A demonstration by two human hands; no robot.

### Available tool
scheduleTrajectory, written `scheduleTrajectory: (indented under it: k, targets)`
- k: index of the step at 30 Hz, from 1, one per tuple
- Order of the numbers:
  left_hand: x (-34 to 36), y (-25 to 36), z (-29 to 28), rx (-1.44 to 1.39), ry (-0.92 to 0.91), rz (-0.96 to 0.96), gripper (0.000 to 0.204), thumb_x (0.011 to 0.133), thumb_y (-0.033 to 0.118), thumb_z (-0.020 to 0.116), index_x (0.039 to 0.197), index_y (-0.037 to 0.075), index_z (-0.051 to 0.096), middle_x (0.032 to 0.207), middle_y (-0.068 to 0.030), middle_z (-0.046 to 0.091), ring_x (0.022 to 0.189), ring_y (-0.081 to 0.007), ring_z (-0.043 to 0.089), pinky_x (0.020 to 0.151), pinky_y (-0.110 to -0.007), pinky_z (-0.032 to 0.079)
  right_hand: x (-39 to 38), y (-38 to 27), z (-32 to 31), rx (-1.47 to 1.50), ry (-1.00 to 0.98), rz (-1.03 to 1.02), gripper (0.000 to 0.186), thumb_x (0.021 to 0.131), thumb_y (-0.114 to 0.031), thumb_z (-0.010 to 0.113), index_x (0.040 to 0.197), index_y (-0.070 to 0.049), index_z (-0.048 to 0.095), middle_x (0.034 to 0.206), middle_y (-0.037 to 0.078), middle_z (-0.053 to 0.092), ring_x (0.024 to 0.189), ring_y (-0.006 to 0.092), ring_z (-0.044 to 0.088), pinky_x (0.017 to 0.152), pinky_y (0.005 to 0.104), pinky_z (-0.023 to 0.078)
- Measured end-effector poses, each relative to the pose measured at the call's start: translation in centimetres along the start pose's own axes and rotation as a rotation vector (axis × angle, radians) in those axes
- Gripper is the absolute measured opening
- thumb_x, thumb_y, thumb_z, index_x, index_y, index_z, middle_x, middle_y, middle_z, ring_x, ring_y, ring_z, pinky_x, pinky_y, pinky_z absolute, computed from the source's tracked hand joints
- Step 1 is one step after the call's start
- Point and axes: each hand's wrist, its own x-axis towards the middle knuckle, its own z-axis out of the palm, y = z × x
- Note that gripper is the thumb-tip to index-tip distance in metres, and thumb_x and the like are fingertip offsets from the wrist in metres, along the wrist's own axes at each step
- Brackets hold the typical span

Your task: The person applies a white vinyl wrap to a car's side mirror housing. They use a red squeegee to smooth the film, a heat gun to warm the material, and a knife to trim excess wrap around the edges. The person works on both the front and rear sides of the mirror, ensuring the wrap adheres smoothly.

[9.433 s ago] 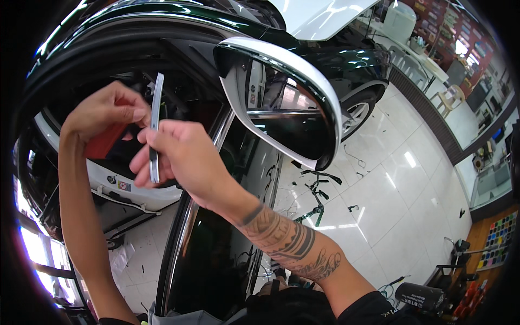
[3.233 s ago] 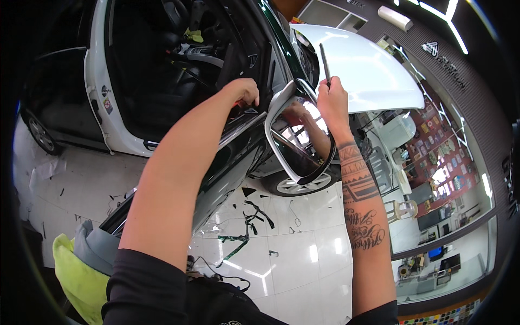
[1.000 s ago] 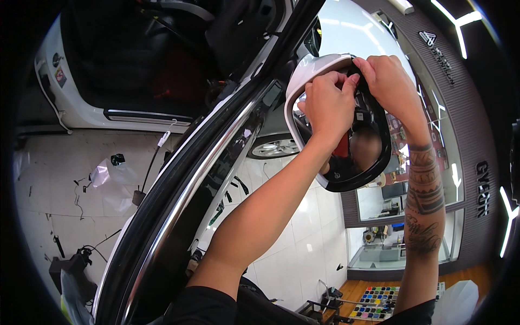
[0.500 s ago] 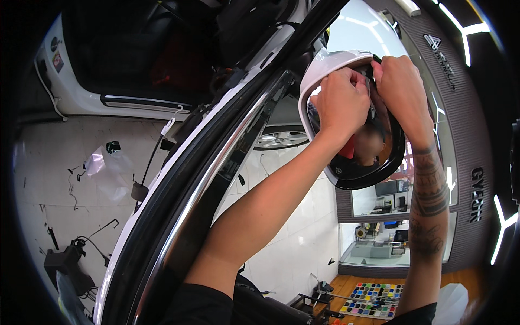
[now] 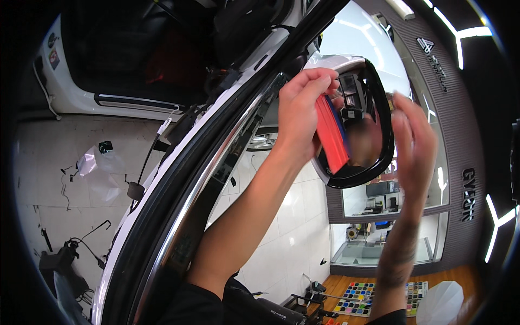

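Observation:
The white car's side mirror (image 5: 385,157), with a glossy black rim, stands in front of me. At its left edge, my left hand (image 5: 302,111) is closed with thumb and fingertips pinched together. A flat red squeegee (image 5: 331,138) with a dark blue edge is tucked in that hand's palm, slanting across the mirror glass (image 5: 371,111). Just right of the mirror rim, my right hand (image 5: 416,143) is apart from it. It is blurred by motion, with fingers loosely bent and spread and nothing visible in them.
A car door frame with chrome trim (image 5: 181,227) runs diagonally at my left. Clear plastic film (image 5: 100,168) and a black cable-hung box (image 5: 67,268) are beyond it. A colour swatch board (image 5: 355,298) lies on the wooden floor, and a white translucent object (image 5: 440,303) is at lower right.
My left hand has drawn back to the mirror's left side, bringing the red squeegee into plain view. My right hand has left the mirror's upper rim and moved down and right.

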Motion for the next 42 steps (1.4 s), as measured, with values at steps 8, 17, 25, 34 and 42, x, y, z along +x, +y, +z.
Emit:
scheduleTrajectory:
  k: [8,17,25,34,42]
  targets:
    - [-5.3,-2.1,1.6,-0.119,0.063,0.016,0.029,0.097,0.023,0.061,0.109,-0.003,0.061,0.106,-0.0130,0.066,0.092,-0.0145,0.062,0.081,-0.030,0.052,-5.7,-4.0,2.9,0.261,-0.143,0.310,0.050,0.088,-0.015,0.070,0.130,0.006,0.052,0.116,0.024,0.063,0.102,0.0400,0.064,0.086,0.0397,0.050]
    - [0.2,-3.3,2.6,0.285,0.164,0.181,0.020,0.091,0.013,0.063,0.095,-0.007,0.063,0.081,-0.0087,0.067,0.070,-0.0133,0.062,0.068,-0.030,0.050,-4.1,2.5,1.5,0.220,0.207,0.386,0.027,0.097,-0.017,0.060,0.116,0.002,0.063,0.105,0.011,0.065,0.088,0.0167,0.058,0.079,0.0293,0.047]
    - [2.6,-4.7,4.6,0.468,0.139,0.279,0.012,0.085,0.004,0.059,0.081,-0.008,0.058,0.071,-0.0122,0.063,0.062,-0.0164,0.059,0.061,-0.035,0.047,-4.2,4.6,5.2,0.374,0.268,0.394,0.033,0.103,-0.026,0.049,0.111,0.002,0.065,0.096,0.005,0.057,0.088,0.0127,0.053,0.082,0.0267,0.042]
    - [4.9,-6.1,3.3,0.765,-0.006,0.344,0.017,0.083,0.006,0.058,0.085,-0.011,0.057,0.074,-0.0205,0.063,0.066,-0.0304,0.063,0.066,-0.041,0.050,-4.0,3.9,5.0,0.333,0.246,0.372,0.035,0.104,-0.027,0.044,0.111,0.002,0.063,0.091,0.006,0.054,0.081,0.0136,0.049,0.077,0.0271,0.040]
    - [4.6,-5.9,2.8,0.776,-0.033,0.173,0.027,0.084,0.011,0.061,0.091,-0.014,0.057,0.083,-0.0292,0.064,0.079,-0.0394,0.067,0.072,-0.044,0.051,-3.9,4.4,5.2,0.316,0.228,0.344,0.038,0.105,-0.029,0.042,0.112,0.002,0.063,0.098,0.008,0.059,0.088,0.0150,0.054,0.082,0.0287,0.042]
